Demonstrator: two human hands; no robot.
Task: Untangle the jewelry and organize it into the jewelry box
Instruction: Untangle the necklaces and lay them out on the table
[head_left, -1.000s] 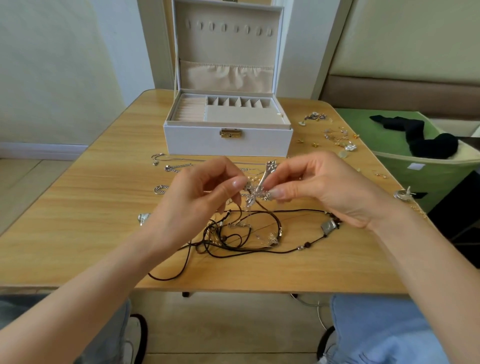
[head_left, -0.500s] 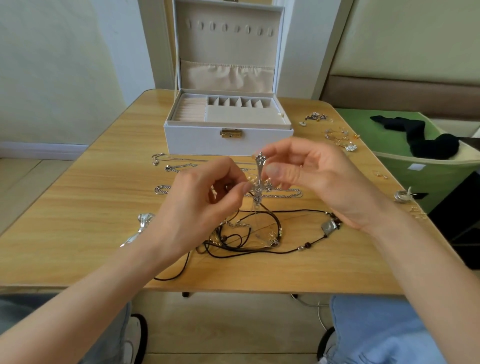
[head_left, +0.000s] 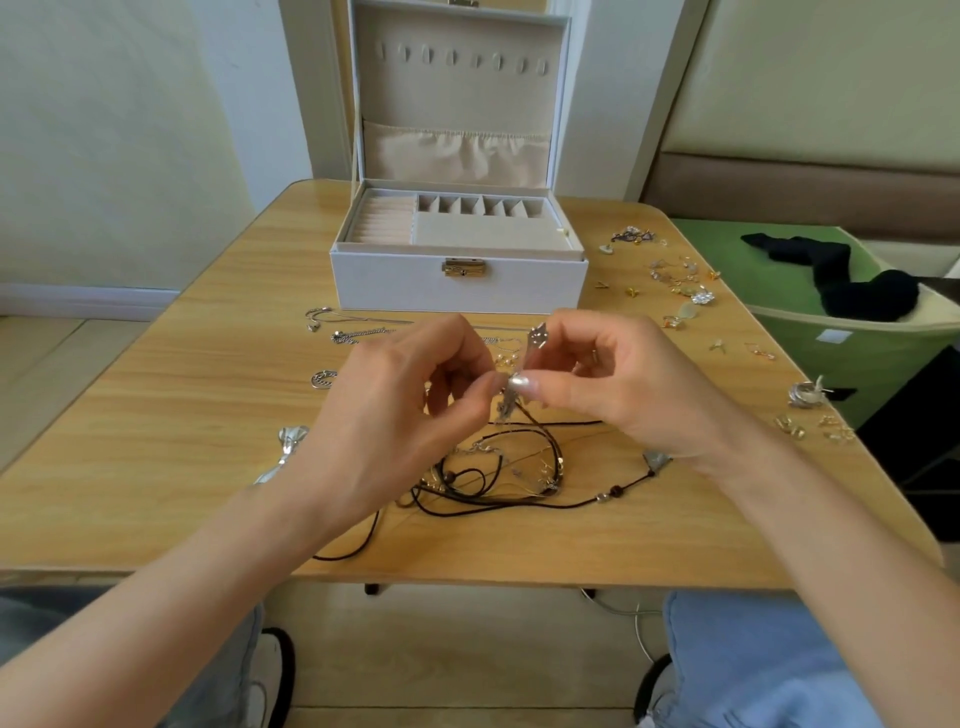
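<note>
The one wooden table (head_left: 182, 415) fills the middle of the frame. At upper centre stands a single white jewelry box (head_left: 460, 286), its lid upright with eight small hook tabs, its beige compartments showing only lining. At the right edge one green bin (head_left: 857, 358) holds a black cloth (head_left: 852, 286). Two hands meet at centre: the left hand (head_left: 395, 415) and right hand (head_left: 623, 384) both pinch a silver pendant (head_left: 536, 338) above a tangle of dark cords (head_left: 493, 483). Loose earrings (head_left: 680, 280) scatter to the upper right.
</note>
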